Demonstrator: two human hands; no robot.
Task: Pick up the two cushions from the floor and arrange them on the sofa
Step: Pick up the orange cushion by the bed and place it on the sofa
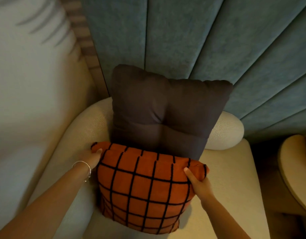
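Note:
An orange cushion with a black grid pattern stands on the cream sofa seat, leaning against a dark grey cushion. The grey cushion stands upright against the sofa's rounded backrest. My left hand, with a bracelet on the wrist, grips the orange cushion's upper left corner. Its upper right corner is pinched in my right hand, thumb on the front face. The grey cushion's lower edge is hidden behind the orange one.
A blue padded wall panel rises behind the sofa. White bedding or fabric lies to the left. Another cream seat shows at the right edge, with a dark gap between it and the sofa.

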